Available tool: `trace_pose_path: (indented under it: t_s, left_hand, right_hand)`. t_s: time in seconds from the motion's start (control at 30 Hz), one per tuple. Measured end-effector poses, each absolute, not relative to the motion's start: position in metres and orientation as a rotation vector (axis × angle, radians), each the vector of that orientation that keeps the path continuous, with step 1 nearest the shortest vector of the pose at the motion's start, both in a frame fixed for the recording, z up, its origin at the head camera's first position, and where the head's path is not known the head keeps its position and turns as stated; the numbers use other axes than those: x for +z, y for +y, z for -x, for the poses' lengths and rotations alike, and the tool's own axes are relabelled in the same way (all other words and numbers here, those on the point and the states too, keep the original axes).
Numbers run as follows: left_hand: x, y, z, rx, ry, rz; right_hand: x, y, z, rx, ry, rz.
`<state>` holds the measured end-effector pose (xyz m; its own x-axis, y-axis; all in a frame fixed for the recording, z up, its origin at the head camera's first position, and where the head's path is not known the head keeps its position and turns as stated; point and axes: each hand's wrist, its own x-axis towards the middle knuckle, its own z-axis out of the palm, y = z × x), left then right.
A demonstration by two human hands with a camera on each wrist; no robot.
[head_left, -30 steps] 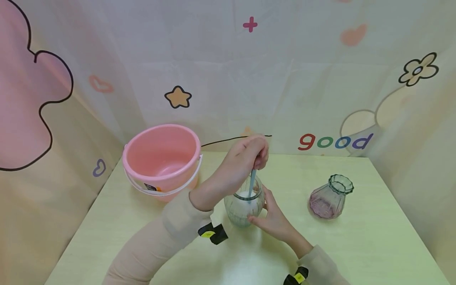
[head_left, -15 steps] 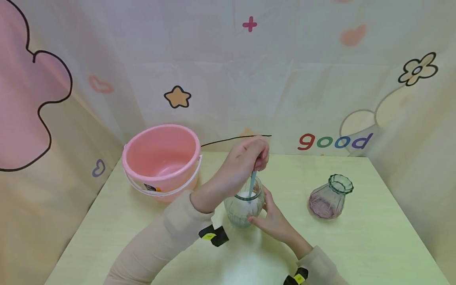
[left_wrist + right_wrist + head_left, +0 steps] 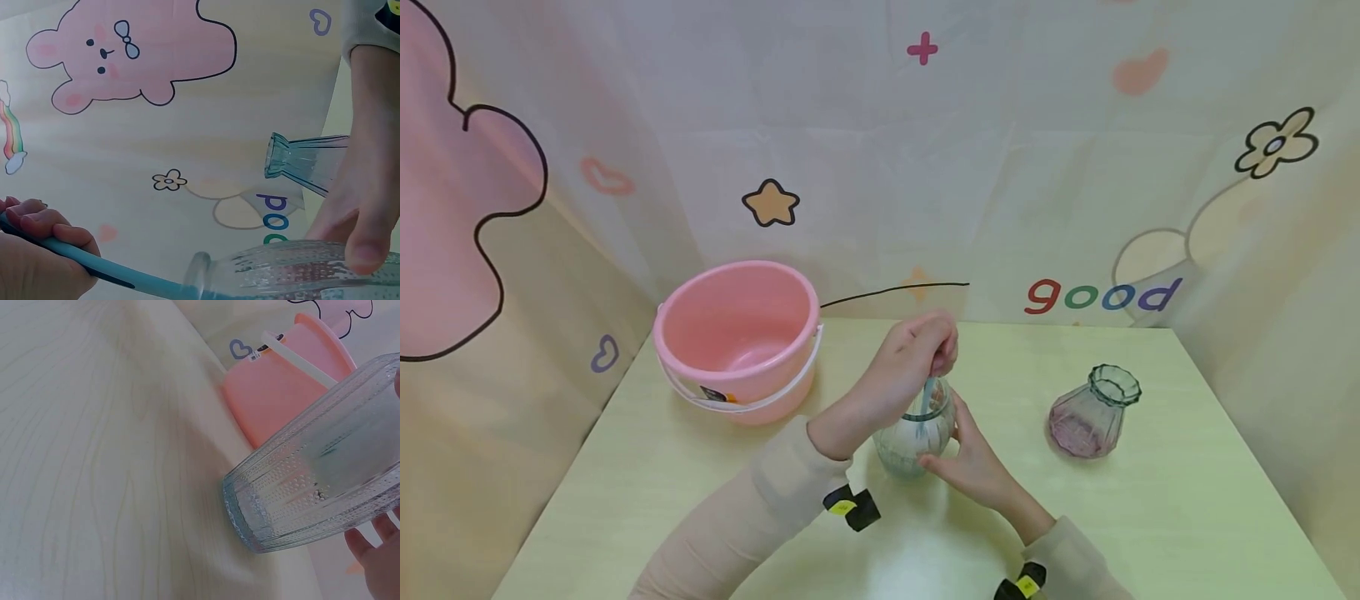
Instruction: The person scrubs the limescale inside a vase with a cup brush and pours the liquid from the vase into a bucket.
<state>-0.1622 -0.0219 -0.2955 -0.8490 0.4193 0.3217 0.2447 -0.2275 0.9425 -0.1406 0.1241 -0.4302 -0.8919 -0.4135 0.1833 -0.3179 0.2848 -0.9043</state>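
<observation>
- Patterned fabric [image 3: 850, 117] hangs beyond and to both sides of a pale wood-grain table [image 3: 1157, 508].
- Mid-table stands the ribbed glass jar [image 3: 897, 454], mouth up in the head view; whether its base sits flat on the table is hard to tell.
- The right hand [image 3: 977, 471] holds the jar from its right side, thumb on the near face and fingers reaching round behind.
- Fingers curled, the left hand [image 3: 902, 367] grips a blue handle [image 3: 147, 277] above the mouth; the handle runs down into the jar.
- Through the glass shows a white mass [image 3: 369, 437], probably a scrubbing head on that handle; its exact shape is blurred.
- To work it well, I would keep the right hand's hold firm but gentle, hold the handle near the jar's centre line, and turn it with short strokes so the rim isn't knocked. Levering sideways could tip the jar.
- Far left, a pink bucket [image 3: 733, 304] shows only bare inner wall and floor, its white bail [image 3: 301, 360] lowered.
- Right, well apart, is a faceted vase [image 3: 1088, 417], pinkish below and greenish at the rim; tint or liquid, I cannot tell.
</observation>
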Motion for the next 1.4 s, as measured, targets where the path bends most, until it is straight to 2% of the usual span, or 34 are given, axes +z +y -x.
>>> trace_pose_path:
  t_s: [0.7, 1.4]
  left_hand:
    - [-0.341, -0.019, 0.178, 2.210, 1.902, -0.714]
    - [-0.305, -0.023, 0.162, 2.255, 1.911, -0.800]
  right_hand:
    - [-0.428, 0.123, 0.137, -1.692, 2.450, 0.657]
    - [-0.430, 0.121, 0.136, -1.708, 2.483, 0.661]
